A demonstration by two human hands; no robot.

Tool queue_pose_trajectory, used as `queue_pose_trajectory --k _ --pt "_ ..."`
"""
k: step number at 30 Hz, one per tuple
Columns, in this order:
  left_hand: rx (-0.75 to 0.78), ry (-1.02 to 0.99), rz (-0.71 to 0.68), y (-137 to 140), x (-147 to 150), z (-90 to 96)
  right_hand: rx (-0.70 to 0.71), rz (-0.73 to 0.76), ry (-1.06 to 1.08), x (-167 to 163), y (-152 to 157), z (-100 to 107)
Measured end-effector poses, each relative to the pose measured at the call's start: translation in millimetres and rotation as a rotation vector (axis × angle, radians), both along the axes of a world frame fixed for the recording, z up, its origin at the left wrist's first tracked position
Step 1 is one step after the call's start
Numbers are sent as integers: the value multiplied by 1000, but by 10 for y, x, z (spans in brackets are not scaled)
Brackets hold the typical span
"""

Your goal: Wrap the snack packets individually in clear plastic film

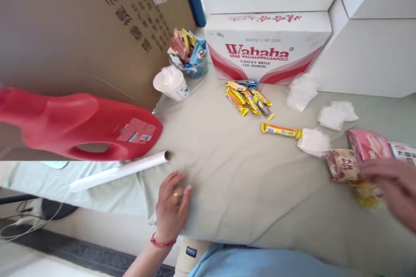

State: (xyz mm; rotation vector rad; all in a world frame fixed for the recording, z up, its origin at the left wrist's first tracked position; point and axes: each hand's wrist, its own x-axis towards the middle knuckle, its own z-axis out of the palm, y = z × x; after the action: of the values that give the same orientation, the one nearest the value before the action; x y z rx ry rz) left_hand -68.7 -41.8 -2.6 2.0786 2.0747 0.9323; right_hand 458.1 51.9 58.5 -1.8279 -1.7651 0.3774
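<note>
Right fingers (385, 171), grip unclear, are seemingly reaching over packets (344, 165); lifting calls for pinching; left fingers (166, 186), loosely parted, are holding nothing.

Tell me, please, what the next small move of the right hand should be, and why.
Probably, the blurred right hand should close gently on the small, squarish cream-and-brown snack packet: its fingertips appear beside that packet's right edge, though blur hides whether they touch. The left hand rests on the pale green cloth, well away, so it seems worse placed.
</note>
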Motion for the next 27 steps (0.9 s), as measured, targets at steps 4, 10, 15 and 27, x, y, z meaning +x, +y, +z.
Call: queue_pose_trajectory --k 4,10,15,27 --pt "35 8 25 696 85 282 52 382 -38 -634 -847 -365" --pt "-112 163 157 2338 -65 669 3 287 -68 -874 -1152 -726" --pt "-262 209 108 2734 -226 797 14 271 -55 -889 -1175 -750" --pt "-425 550 -559 662 908 893 311 345 16 -1320 -650 166"
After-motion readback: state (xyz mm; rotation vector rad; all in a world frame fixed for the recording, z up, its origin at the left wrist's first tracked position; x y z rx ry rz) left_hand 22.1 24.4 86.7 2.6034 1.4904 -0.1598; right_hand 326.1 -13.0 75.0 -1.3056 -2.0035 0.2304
